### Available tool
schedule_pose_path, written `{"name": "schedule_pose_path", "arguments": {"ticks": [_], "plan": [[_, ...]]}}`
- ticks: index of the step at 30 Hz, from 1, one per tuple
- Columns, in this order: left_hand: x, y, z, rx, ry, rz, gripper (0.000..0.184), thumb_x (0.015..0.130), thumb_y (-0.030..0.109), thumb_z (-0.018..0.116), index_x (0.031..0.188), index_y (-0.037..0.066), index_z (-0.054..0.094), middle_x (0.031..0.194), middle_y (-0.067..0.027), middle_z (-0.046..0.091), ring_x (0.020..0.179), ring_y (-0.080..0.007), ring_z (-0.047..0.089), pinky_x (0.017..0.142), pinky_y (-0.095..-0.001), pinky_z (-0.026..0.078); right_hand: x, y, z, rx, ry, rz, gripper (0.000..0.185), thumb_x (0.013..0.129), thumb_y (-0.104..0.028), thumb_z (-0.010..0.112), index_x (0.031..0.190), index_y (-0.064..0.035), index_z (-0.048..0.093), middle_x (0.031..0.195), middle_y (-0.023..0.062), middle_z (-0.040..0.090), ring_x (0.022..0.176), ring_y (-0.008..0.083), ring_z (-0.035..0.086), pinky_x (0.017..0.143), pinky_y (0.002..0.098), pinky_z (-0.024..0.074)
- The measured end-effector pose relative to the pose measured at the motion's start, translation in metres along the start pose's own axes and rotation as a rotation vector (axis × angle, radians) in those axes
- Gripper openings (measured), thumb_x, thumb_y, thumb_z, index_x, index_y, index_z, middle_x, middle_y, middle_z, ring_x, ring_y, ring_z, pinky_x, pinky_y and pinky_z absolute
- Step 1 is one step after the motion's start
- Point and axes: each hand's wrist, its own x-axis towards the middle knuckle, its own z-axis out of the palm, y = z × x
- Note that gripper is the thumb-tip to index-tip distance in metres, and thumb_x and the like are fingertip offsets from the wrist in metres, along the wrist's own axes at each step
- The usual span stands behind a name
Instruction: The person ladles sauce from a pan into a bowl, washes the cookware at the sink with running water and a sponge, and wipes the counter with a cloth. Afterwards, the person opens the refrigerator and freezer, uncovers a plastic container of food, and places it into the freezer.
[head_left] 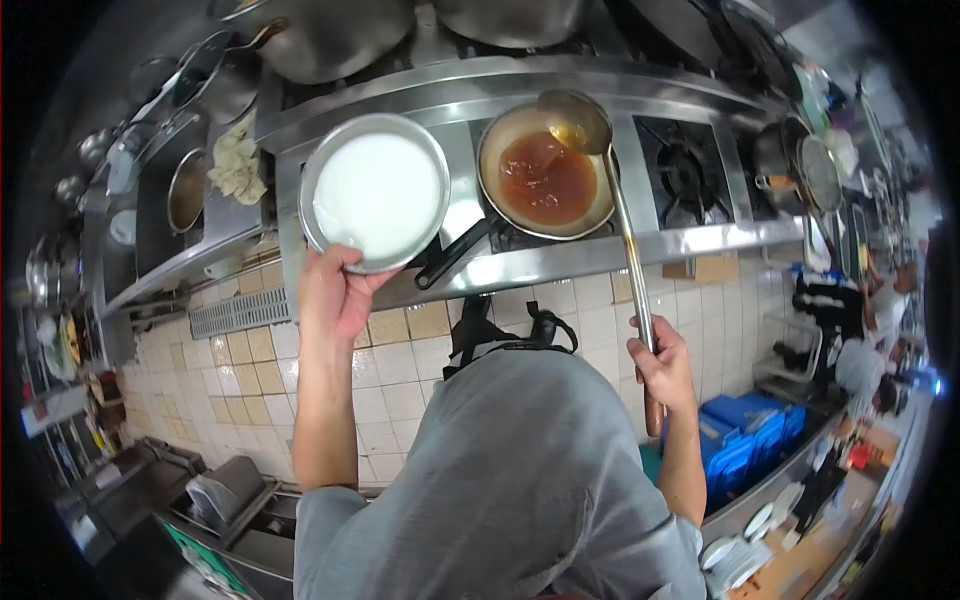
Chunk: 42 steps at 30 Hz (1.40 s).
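Bowl [308, 200]: left of the pan [492, 165]; probably heavy with its white contents [378, 190], best held level by rim and underside.
Left hand [337, 290]: curled on the bowl's near rim; fingers beneath hidden.
Ladle [627, 235]: head over the pan; likely stiff, head-heavy.
Right hand [665, 370]: wrapped round its handle.
Unclear: whether the white is liquid; what supports the bowl's base.

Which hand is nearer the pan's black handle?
Left. The left hand grips the near rim of the bowl, just left of the black handle; the right hand is farther off to the right, holding the ladle.
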Motion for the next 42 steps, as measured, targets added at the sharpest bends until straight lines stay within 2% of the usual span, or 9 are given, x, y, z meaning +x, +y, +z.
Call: {"name": "schedule_pose_path", "arguments": {"ticks": [1, 8, 15, 20, 23, 24, 30, 37, 42], "plan": [[-0.013, -0.005, -0.007, -0.035, 0.042, -0.003, 0.067, 0.084, -0.010, 0.042, 0.147, 0.000, 0.025, 0.137, -0.0302, 0.048, 0.114, -0.0494, 0.062, 0.084, -0.0575, 0.064, 0.005, 0.003, -0.005, -0.024, -0.006, -0.011, 0.027, 0.092, -0.007, 0.064, 0.117, 0.0004, 0.060, 0.064, -0.0032, 0.050, 0.046, 0.0064, 0.046, 0.044, 0.0244, 0.0391], [-0.138, -0.065, -0.021, -0.228, 0.239, 0.234, 0.064, 0.084, -0.008, 0.044, 0.144, -0.008, 0.024, 0.133, -0.0309, 0.050, 0.108, -0.0474, 0.066, 0.083, -0.0567, 0.064, 0.054, 0.061, -0.058, -0.209, -0.108, -0.206, 0.027, 0.092, -0.013, 0.067, 0.116, -0.0014, 0.062, 0.071, 0.0000, 0.054, 0.058, 0.0092, 0.051, 0.052, 0.0294, 0.0443], [-0.266, -0.145, -0.013, -0.359, 0.557, 0.343, 0.066, 0.083, -0.008, 0.044, 0.146, -0.006, 0.022, 0.135, -0.0300, 0.047, 0.111, -0.0460, 0.064, 0.082, -0.0544, 0.065, 0.125, 0.137, -0.112, -0.312, -0.194, -0.561, 0.020, 0.093, -0.015, 0.067, 0.105, -0.0008, 0.059, 0.069, 0.0002, 0.048, 0.065, 0.0094, 0.042, 0.059, 0.0294, 0.0405], [-0.327, -0.200, -0.013, -0.468, 0.584, 0.457, 0.065, 0.082, -0.005, 0.045, 0.145, -0.006, 0.029, 0.135, -0.0266, 0.051, 0.115, -0.0446, 0.063, 0.085, -0.0556, 0.064, 0.110, 0.129, -0.117, -0.179, -0.370, -0.430, 0.020, 0.094, -0.011, 0.064, 0.110, 0.0005, 0.061, 0.066, 0.0001, 0.049, 0.052, 0.0075, 0.045, 0.046, 0.0258, 0.0370], [-0.347, -0.225, -0.012, -0.529, 0.647, 0.493, 0.068, 0.082, -0.005, 0.046, 0.148, -0.001, 0.031, 0.137, -0.0220, 0.052, 0.120, -0.0419, 0.061, 0.089, -0.0564, 0.062, 0.118, 0.131, -0.115, 0.190, -0.504, -0.222, 0.030, 0.097, -0.018, 0.063, 0.125, -0.0065, 0.058, 0.068, -0.0036, 0.048, 0.045, 0.0077, 0.041, 0.038, 0.0237, 0.0330], [-0.358, -0.230, -0.005, -0.578, 0.693, 0.537, 0.059, 0.083, -0.005, 0.048, 0.142, -0.007, 0.038, 0.134, -0.0237, 0.053, 0.118, -0.0386, 0.062, 0.089, -0.0536, 0.062, 0.108, 0.119, -0.111, 0.266, -0.527, -0.130, 0.032, 0.098, -0.022, 0.062, 0.127, -0.0100, 0.057, 0.068, -0.0049, 0.045, 0.045, 0.0071, 0.040, 0.038, 0.0236, 0.0318], [-0.424, -0.279, 0.003, -0.673, 0.784, 0.662, 0.070, 0.080, -0.006, 0.046, 0.148, 0.003, 0.033, 0.134, -0.0188, 0.053, 0.106, -0.0318, 0.069, 0.080, -0.0504, 0.065, 0.092, 0.072, -0.072, 0.639, -1.149, 0.095, 0.024, 0.109, -0.022, 0.041, 0.123, -0.0062, 0.051, 0.065, -0.0052, 0.043, 0.041, 0.0037, 0.036, 0.041, 0.0233, 0.0286], [-0.495, -0.370, 0.060, -0.790, 1.007, 0.883, 0.076, 0.080, -0.006, 0.046, 0.153, 0.009, 0.029, 0.133, -0.0183, 0.053, 0.104, -0.0327, 0.070, 0.078, -0.0488, 0.066, 0.083, 0.057, -0.009, 0.468, -1.521, 0.227, 0.020, 0.109, -0.018, 0.036, 0.124, -0.0061, 0.044, 0.062, -0.0044, 0.040, 0.038, 0.0047, 0.035, 0.039, 0.0212, 0.0301], [-0.536, -0.451, 0.121, -0.863, 1.371, 1.009, 0.075, 0.082, -0.004, 0.049, 0.153, 0.008, 0.027, 0.136, -0.0188, 0.052, 0.115, -0.0379, 0.065, 0.084, -0.0576, 0.063, 0.087, 0.071, 0.020, 0.161, -1.623, 0.340, 0.017, 0.105, -0.014, 0.047, 0.118, -0.0060, 0.053, 0.062, -0.0054, 0.041, 0.038, 0.0039, 0.035, 0.039, 0.0216, 0.0294]]}}
